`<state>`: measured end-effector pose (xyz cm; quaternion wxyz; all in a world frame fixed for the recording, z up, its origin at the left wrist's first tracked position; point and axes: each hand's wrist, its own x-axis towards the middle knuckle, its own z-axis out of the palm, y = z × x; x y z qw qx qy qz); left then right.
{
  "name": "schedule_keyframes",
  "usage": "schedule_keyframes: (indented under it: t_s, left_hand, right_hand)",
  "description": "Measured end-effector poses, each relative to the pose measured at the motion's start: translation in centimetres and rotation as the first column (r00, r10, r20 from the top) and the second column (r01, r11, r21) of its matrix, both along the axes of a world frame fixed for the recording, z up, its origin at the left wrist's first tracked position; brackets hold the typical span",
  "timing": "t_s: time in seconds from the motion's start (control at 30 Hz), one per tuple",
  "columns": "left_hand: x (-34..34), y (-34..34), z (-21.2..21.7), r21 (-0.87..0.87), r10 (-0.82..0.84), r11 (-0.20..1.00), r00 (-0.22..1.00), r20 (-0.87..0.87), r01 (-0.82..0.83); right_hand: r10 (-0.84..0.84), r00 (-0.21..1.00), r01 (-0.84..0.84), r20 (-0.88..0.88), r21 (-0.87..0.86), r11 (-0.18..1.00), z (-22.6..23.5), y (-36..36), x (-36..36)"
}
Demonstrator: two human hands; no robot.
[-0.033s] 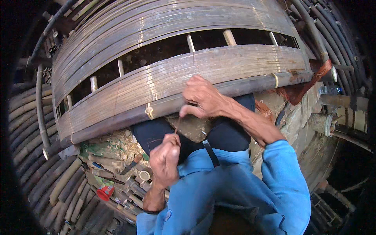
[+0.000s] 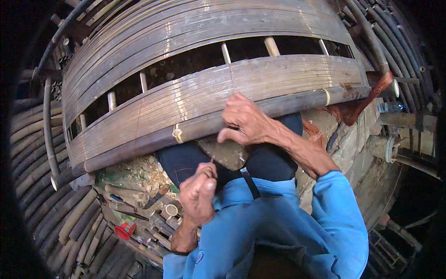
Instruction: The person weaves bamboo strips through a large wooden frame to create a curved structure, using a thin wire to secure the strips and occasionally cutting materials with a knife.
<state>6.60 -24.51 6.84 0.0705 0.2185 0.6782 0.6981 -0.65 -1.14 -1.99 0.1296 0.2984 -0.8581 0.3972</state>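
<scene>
Between my two hands runs a thin reddish-brown string (image 2: 213, 157), partly blurred. My left hand (image 2: 197, 197) is closed in a pinch over my lap, and the string goes into its fingers. My right hand (image 2: 245, 122) has its fingers curled above the front bamboo pole (image 2: 153, 141), thumb toward me; the string seems to pass through its grip. Past that hand, a thin strand lies across the split-bamboo slats (image 2: 274, 74) of a large panel. Pale bindings (image 2: 177, 133) wrap the pole on either side of my hands.
Bamboo poles (image 2: 69, 218) are stacked at the left. A wooden-handled blade (image 2: 156, 195), a red cup (image 2: 124, 229) and cut bamboo pieces lie at lower left. A reddish string bundle (image 2: 376, 95) hangs at the panel's right end, near a plastic bottle (image 2: 390, 107).
My right hand has shifted slightly to the right. My left hand has come a little nearer to me, and the panel has stayed in place.
</scene>
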Motion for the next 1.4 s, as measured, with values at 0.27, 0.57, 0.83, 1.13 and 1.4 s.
schedule_keyframes:
  t_s: [0.27,0.57,0.83,1.13,1.4]
  left_hand:
    - [-3.7,-9.3,-8.0,0.093,0.342,0.892,0.797,0.498,-0.441]
    - [-5.9,-23.0,-20.0,-0.699,0.672,0.519,0.740,-0.022,-0.492]
    - [-3.9,-34.8,-8.9,-0.053,0.521,0.853,0.847,0.107,-0.519]
    - [-17.0,-41.7,0.6,0.187,0.399,0.883,0.898,0.183,-0.430]
    - [-33.3,-15.1,-11.9,-0.924,0.157,0.269,0.959,-0.236,-0.271]
  right_hand:
    - [0.204,0.970,-0.217,0.135,0.087,0.972,2.3,-3.2,2.1]
    - [0.291,0.791,-0.567,0.538,0.466,0.679,4.7,-7.3,4.8]
    - [0.108,0.857,-0.240,0.503,0.206,0.949,5.9,-7.7,-3.8]
    - [-0.298,0.886,0.250,0.357,0.174,0.952,0.1,-12.1,-16.6]
    - [-0.459,0.663,0.144,0.591,0.501,0.853,-5.3,-16.2,-24.1]
